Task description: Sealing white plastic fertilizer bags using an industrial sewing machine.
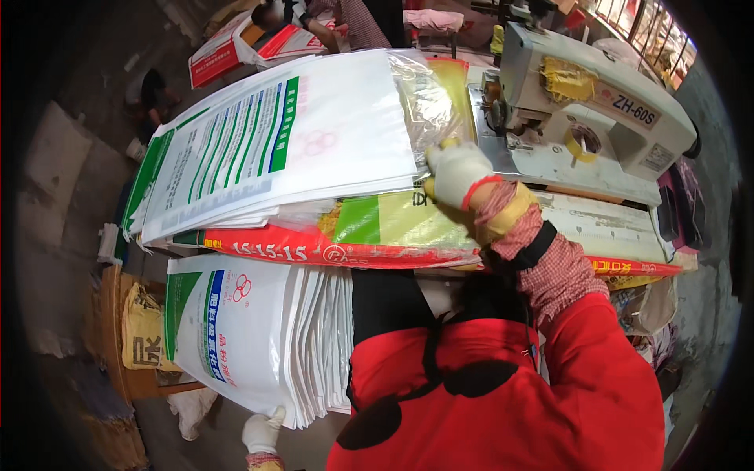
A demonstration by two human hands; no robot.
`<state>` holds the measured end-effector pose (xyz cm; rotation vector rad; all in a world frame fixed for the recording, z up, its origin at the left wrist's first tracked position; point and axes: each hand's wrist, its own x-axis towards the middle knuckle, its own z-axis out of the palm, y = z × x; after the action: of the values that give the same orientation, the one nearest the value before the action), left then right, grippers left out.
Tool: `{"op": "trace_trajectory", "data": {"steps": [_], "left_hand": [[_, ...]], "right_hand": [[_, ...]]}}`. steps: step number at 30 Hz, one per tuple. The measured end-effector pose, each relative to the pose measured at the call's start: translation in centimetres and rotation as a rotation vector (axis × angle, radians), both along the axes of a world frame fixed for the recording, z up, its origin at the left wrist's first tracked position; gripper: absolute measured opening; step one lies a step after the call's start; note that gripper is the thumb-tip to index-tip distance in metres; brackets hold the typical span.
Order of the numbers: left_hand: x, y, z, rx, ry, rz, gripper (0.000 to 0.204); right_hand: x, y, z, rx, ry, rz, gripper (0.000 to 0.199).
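Observation:
A pile of printed white sacks (pixel 345 118) lies across the table, clear plastic liner (pixel 428 102) sticking out of its right end. At the near right corner of that pile, my right hand (pixel 459 174), in a white glove with yellowed fingertips, closes on the sack edge. Below the table front hangs a second thick stack of white sacks (pixel 228 330), its layered edges fanned toward my body. My left hand (pixel 263 432), also gloved, pinches the lower corner of this stack, thumb uppermost; its other fingers are partly hidden.
An industrial sewing machine (pixel 597 102) stands right of the pile, with a tape roll (pixel 582 143) on it. Red, yellow and green sacking (pixel 393 228) covers the table's front. A wooden stool (pixel 118 314) is at left. Another person (pixel 357 23) sits beyond the table near a red-and-white box (pixel 216 59).

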<state>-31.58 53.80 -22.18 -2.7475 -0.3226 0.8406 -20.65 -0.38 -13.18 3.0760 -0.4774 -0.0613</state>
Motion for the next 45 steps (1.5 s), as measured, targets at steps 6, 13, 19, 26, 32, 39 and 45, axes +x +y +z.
{"op": "trace_trajectory", "data": {"steps": [6, 13, 19, 26, 32, 39, 45], "left_hand": [[4.7, -8.1, 8.3, -0.136, -0.248, -0.448, 0.036], [12.6, -29.2, 10.0, -0.916, -0.439, -1.025, 0.02], [20.8, -45.2, 4.8, -1.048, -0.717, -1.271, 0.019], [21.4, -44.7, 5.9, -1.398, -0.141, -0.55, 0.009], [16.7, -38.6, 7.0, -1.05, -0.692, -1.62, 0.012], [14.8, -37.7, 7.8, -0.977, -0.644, -1.765, 0.018], [15.5, -37.9, 7.8, -0.934, -0.666, -1.78, 0.01]], "right_hand": [[-3.9, 3.8, -4.0, 0.065, -0.01, 0.281, 0.041], [-5.1, 4.6, -4.1, 0.099, 0.071, 0.343, 0.04], [-5.7, 4.3, -3.9, 0.078, 0.034, 0.386, 0.037], [-7.4, 0.7, -4.3, 0.931, -0.427, 0.16, 0.032], [-5.5, -1.7, -5.3, 2.001, -0.548, -0.487, 0.043], [-4.0, -2.7, -4.9, 2.097, -0.325, -0.52, 0.025], [-6.1, -2.4, -4.8, 2.08, -0.471, -0.539, 0.034]]}}
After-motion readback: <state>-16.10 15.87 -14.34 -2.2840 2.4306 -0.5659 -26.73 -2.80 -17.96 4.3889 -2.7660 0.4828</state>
